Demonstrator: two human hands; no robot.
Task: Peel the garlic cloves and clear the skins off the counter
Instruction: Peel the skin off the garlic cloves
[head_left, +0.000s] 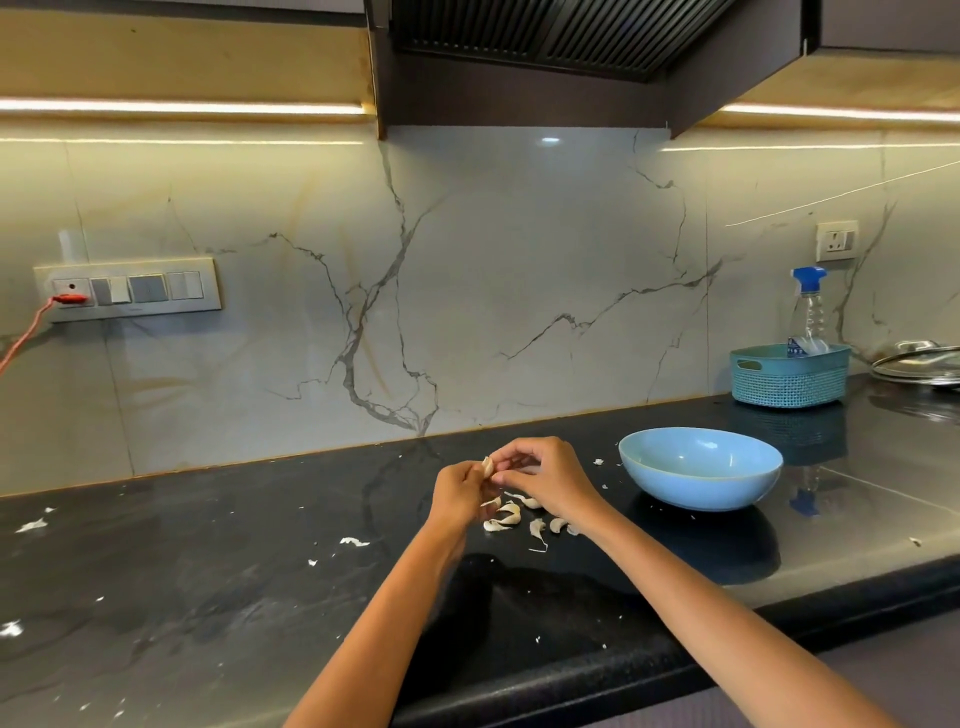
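Your left hand (457, 493) and right hand (540, 475) both pinch one clove (487, 466) above the counter (234, 571), roughly upright between them; skins (506, 517) lie just below, the bowl (698, 467) nearer your right.

Garlic clove (487, 466) mostly hidden btwn fingers of left hand (457, 493) & right hand (540, 475); how much skin's off, can't tell. Pile of cloves (511, 517) partly behind both wrists, count unclear. Glass lid (919, 361) cut by right edge. Spray bottle (809, 312) base hidden in teal basket (789, 384); label unreadable
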